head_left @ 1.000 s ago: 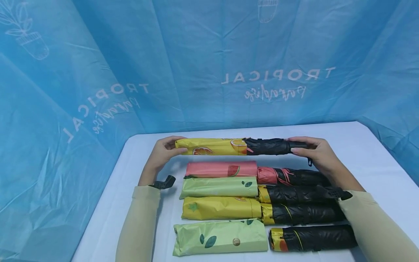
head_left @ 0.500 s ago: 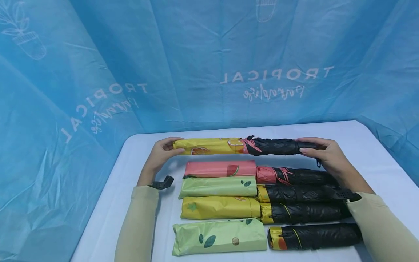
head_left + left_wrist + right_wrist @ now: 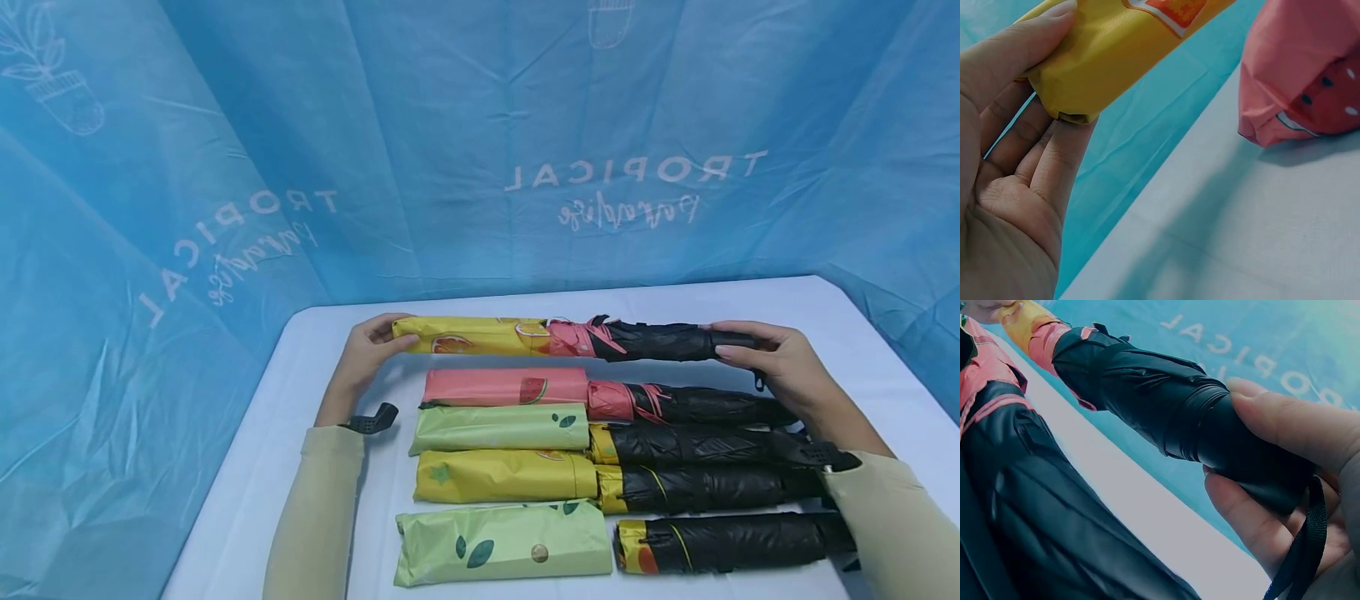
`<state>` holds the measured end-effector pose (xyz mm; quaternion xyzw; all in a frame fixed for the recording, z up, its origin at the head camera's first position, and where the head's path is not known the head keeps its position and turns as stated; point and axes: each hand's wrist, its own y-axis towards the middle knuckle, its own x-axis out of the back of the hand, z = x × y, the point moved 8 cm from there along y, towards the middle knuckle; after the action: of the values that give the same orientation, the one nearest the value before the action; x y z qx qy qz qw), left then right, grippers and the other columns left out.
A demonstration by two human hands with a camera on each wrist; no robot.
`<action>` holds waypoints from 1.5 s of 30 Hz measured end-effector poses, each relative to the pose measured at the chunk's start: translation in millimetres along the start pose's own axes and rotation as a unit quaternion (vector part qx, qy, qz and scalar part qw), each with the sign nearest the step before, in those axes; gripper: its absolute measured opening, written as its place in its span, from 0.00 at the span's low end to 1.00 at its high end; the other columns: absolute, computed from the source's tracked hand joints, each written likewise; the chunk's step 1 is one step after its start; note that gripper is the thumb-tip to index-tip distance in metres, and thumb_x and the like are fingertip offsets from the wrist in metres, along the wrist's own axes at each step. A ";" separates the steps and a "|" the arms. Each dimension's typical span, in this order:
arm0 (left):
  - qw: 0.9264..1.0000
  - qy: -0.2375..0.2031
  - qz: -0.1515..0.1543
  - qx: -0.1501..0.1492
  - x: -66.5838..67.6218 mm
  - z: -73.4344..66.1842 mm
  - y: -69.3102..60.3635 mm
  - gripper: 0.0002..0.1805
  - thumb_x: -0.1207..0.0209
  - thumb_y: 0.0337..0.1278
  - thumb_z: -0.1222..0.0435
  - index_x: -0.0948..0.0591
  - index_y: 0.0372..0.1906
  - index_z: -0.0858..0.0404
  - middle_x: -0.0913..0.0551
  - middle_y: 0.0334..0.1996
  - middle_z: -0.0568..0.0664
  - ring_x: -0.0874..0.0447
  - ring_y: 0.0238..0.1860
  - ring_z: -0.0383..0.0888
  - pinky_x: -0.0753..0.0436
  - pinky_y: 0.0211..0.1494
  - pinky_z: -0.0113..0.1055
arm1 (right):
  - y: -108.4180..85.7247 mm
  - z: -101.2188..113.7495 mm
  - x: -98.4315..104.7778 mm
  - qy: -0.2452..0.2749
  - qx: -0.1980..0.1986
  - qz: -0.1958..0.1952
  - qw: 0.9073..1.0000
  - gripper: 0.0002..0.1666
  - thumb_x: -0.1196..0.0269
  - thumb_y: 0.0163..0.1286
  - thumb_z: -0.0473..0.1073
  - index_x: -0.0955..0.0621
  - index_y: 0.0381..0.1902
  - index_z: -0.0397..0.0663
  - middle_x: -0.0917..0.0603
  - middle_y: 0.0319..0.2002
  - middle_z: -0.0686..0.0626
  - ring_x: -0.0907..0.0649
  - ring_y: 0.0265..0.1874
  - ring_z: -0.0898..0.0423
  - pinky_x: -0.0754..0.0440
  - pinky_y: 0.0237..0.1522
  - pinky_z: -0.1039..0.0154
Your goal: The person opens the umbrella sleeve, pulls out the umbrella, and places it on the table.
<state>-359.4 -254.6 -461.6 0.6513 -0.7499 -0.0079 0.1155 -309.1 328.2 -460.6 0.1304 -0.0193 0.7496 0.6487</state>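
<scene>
My left hand (image 3: 375, 342) pinches the closed end of a yellow umbrella sleeve (image 3: 480, 335) printed with orange slices. From the sleeve's other end sticks a folded black umbrella (image 3: 652, 341) with a pink edge. My right hand (image 3: 780, 354) grips its black handle (image 3: 1254, 450), and a wrist strap (image 3: 1313, 537) hangs beside the fingers. Sleeve and umbrella are held level above the table's far part. Just nearer lies a pink sleeve (image 3: 502, 387) with a watermelon print; the folded umbrella (image 3: 697, 406) at its right end has a pink edge too.
Nearer on the white table (image 3: 375, 533) lie a green sleeve (image 3: 495, 428), a yellow sleeve (image 3: 502, 477) and another green sleeve (image 3: 502, 546). Folded black umbrellas with yellow edges, one of them the nearest umbrella (image 3: 727, 543), lie at their right. A blue curtain (image 3: 450, 167) hangs behind.
My right hand has moved right, drawing the black umbrella further out of the yellow sleeve; its pink edge now shows. The left hand has shifted slightly left with the sleeve.
</scene>
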 end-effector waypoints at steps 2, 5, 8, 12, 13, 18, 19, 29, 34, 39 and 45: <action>1.000 -0.002 -0.003 0.008 0.9 4.5 0.4 0.23 0.27 0.59 0.65 0.17 0.59 0.66 0.15 0.48 0.54 0.14 0.46 0.44 0.14 0.48 0.32 | -2.0 -3.0 4.7 0.004 0.002 0.000 1.000 0.23 0.36 0.74 0.33 0.22 0.65 0.32 0.15 0.55 0.57 0.18 0.52 0.59 0.17 0.44 0.70; 1.000 -0.005 -0.004 0.018 0.5 9.6 0.9 0.24 0.27 0.59 0.65 0.18 0.59 0.67 0.15 0.49 0.54 0.14 0.46 0.44 0.14 0.49 0.32 | -5.6 -7.6 11.7 0.016 0.003 0.004 1.000 0.23 0.37 0.74 0.31 0.23 0.65 0.31 0.15 0.55 0.57 0.18 0.52 0.61 0.17 0.45 0.71; 1.000 -0.007 -0.004 0.023 -0.7 14.7 1.7 0.24 0.28 0.59 0.66 0.18 0.59 0.69 0.15 0.48 0.54 0.13 0.47 0.44 0.15 0.50 0.32 | -9.2 -12.5 19.3 0.015 -0.001 0.002 1.000 0.23 0.37 0.74 0.31 0.23 0.65 0.31 0.14 0.55 0.58 0.18 0.53 0.62 0.17 0.45 0.71; 1.000 -0.006 -0.003 0.029 -4.5 22.9 3.4 0.23 0.28 0.60 0.67 0.19 0.58 0.71 0.15 0.48 0.53 0.13 0.47 0.43 0.15 0.51 0.32 | -14.6 -21.5 28.5 0.017 -0.016 -0.002 1.000 0.24 0.37 0.74 0.31 0.23 0.66 0.33 0.15 0.55 0.59 0.17 0.52 0.64 0.17 0.46 0.72; 1.000 -0.004 0.001 0.030 -6.4 24.3 3.6 0.23 0.29 0.60 0.67 0.19 0.58 0.71 0.15 0.48 0.53 0.13 0.47 0.43 0.15 0.51 0.32 | -16.0 -24.2 30.4 0.019 -0.022 -0.003 1.000 0.24 0.37 0.74 0.31 0.23 0.66 0.34 0.15 0.55 0.60 0.17 0.52 0.65 0.17 0.47 0.72; 0.999 0.003 0.019 0.034 -16.2 25.7 2.7 0.24 0.28 0.61 0.65 0.19 0.58 0.71 0.15 0.50 0.55 0.14 0.49 0.44 0.15 0.51 0.32 | -22.9 -37.4 36.6 0.028 -0.055 -0.008 0.998 0.24 0.36 0.74 0.32 0.22 0.66 0.38 0.15 0.55 0.62 0.16 0.52 0.66 0.16 0.46 0.71; 0.999 0.003 0.019 0.035 -17.1 25.4 2.3 0.24 0.28 0.60 0.65 0.19 0.58 0.71 0.16 0.50 0.56 0.14 0.49 0.44 0.15 0.51 0.32 | -24.2 -39.4 37.1 0.031 -0.062 -0.009 0.998 0.24 0.36 0.73 0.33 0.22 0.66 0.38 0.15 0.55 0.62 0.16 0.51 0.66 0.16 0.46 0.71; 0.995 0.056 0.064 0.050 -27.3 30.9 2.7 0.27 0.27 0.59 0.58 0.18 0.61 0.63 0.16 0.54 0.56 0.15 0.52 0.46 0.16 0.52 0.33 | -29.8 -55.2 35.1 0.046 -0.122 -0.003 0.991 0.26 0.35 0.74 0.36 0.22 0.68 0.44 0.14 0.54 0.64 0.13 0.48 0.62 0.12 0.42 0.63; 0.987 0.088 0.123 0.051 -43.8 31.3 1.4 0.26 0.27 0.59 0.56 0.18 0.61 0.58 0.15 0.54 0.52 0.14 0.53 0.48 0.15 0.53 0.35 | -29.2 -59.3 36.3 0.012 -0.127 0.000 0.992 0.28 0.35 0.74 0.39 0.24 0.70 0.43 0.15 0.55 0.66 0.14 0.49 0.64 0.13 0.44 0.65; 0.983 0.093 0.149 0.052 -56.5 26.0 -0.2 0.24 0.29 0.62 0.60 0.19 0.62 0.59 0.15 0.54 0.52 0.15 0.52 0.49 0.15 0.52 0.35 | -28.3 -60.6 35.9 0.011 -0.132 -0.003 0.991 0.29 0.34 0.74 0.40 0.24 0.70 0.43 0.15 0.55 0.66 0.14 0.49 0.65 0.13 0.44 0.65; 0.982 0.095 0.158 0.047 -62.3 30.6 -0.1 0.27 0.28 0.61 0.60 0.20 0.64 0.57 0.17 0.57 0.51 0.16 0.54 0.49 0.16 0.55 0.37 | -26.5 -55.1 29.5 -0.031 -0.100 0.006 0.994 0.31 0.34 0.75 0.43 0.26 0.71 0.40 0.18 0.59 0.66 0.18 0.55 0.70 0.18 0.49 0.73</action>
<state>-357.2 -197.9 -501.5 0.5268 -0.8288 0.1076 0.1550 -296.2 371.8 -511.0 0.0881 -0.1156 0.7430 0.6533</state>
